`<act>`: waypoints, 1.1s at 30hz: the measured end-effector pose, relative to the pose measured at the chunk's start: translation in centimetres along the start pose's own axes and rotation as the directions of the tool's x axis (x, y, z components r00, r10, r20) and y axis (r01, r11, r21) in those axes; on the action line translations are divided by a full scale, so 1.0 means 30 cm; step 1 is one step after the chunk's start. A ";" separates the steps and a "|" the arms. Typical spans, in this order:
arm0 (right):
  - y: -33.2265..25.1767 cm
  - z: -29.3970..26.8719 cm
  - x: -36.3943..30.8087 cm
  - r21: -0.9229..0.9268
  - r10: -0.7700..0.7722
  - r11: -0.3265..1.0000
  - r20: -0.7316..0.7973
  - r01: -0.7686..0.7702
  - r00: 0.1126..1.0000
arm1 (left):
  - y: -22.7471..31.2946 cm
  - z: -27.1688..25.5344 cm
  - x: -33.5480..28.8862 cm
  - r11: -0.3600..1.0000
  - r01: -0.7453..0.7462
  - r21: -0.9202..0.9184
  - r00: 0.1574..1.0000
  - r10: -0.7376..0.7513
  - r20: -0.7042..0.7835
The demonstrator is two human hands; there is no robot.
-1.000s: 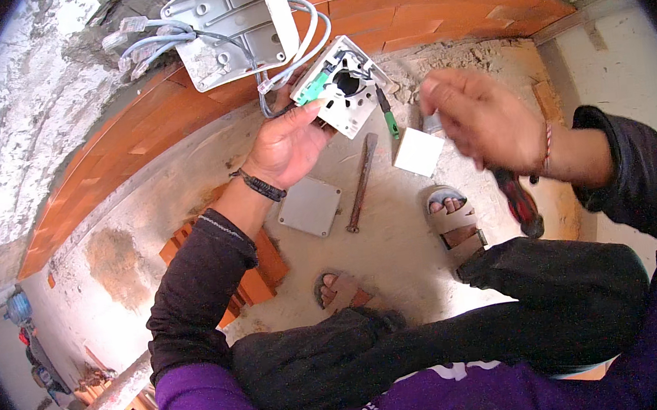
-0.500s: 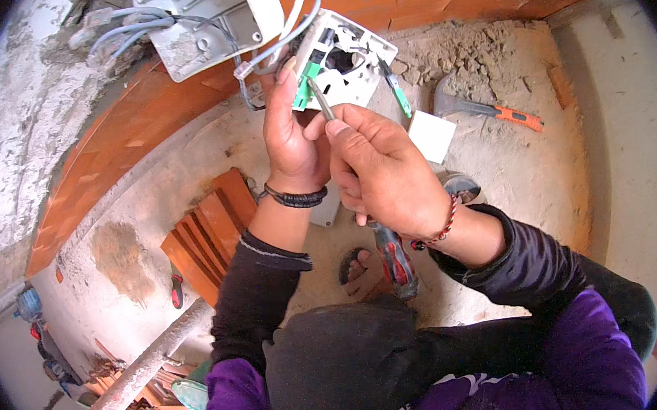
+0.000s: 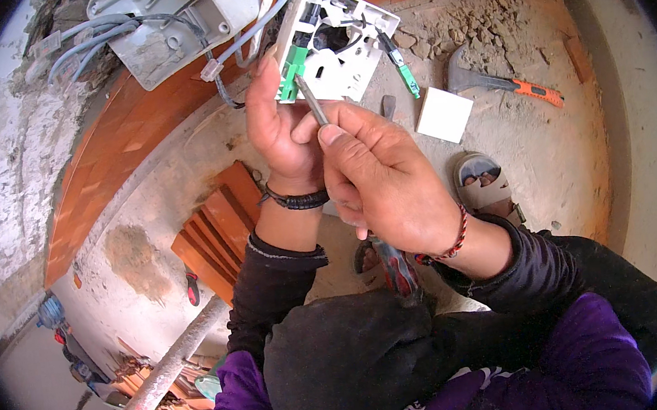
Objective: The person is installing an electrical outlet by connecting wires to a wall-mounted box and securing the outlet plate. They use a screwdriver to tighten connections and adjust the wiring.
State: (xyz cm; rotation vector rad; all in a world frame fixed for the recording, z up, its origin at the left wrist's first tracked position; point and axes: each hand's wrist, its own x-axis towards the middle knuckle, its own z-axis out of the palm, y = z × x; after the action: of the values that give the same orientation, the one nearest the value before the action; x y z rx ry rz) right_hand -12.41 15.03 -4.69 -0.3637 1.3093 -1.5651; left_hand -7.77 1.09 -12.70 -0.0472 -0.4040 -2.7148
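My left hand (image 3: 281,134) grips the white socket box (image 3: 336,42) just above it. My right hand (image 3: 381,176) pinches a thin metal tool (image 3: 310,100), tip at the green connector (image 3: 292,70). Best kept steady, with light pressure.

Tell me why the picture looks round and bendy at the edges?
Head view: a fisheye lens bends the brick wall into a curve and leaves black corners; soft daylight, no glare; the left hand, right hand and white box are sharp, while the rim looks smeared.
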 end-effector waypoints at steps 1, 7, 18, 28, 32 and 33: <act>0.001 0.000 0.002 0.005 0.001 1.000 0.003 -0.002 1.000 | -0.015 0.012 -0.003 0.998 -0.049 0.041 0.996 0.052 -0.071; -0.046 -0.006 0.007 0.102 0.195 0.973 0.109 -0.206 0.975 | -0.041 0.032 -0.001 0.859 -0.224 0.461 0.938 0.318 -0.138; -0.071 -0.001 0.001 0.256 0.248 0.926 0.138 -0.276 0.959 | -0.024 0.018 0.001 0.870 -0.187 0.456 0.954 0.271 -0.126; -0.066 -0.029 -0.034 0.445 0.198 0.868 0.099 -0.222 0.975 | -0.053 0.092 0.038 0.916 -0.126 0.381 0.937 0.236 -0.258; -0.035 -0.050 -0.065 0.511 0.363 0.794 0.033 -0.328 0.931 | -0.051 0.072 0.054 0.998 -0.051 0.023 0.965 0.055 -0.255; -0.026 -0.049 -0.073 0.450 0.330 0.842 0.009 -0.298 0.944 | -0.061 0.075 0.059 0.999 -0.041 -0.035 0.967 0.031 -0.252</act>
State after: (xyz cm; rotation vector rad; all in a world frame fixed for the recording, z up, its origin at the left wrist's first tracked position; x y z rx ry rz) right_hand -12.95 17.57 -3.78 0.1919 0.9575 -1.5447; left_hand -10.17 2.69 -10.88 0.2742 -0.2712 -2.6473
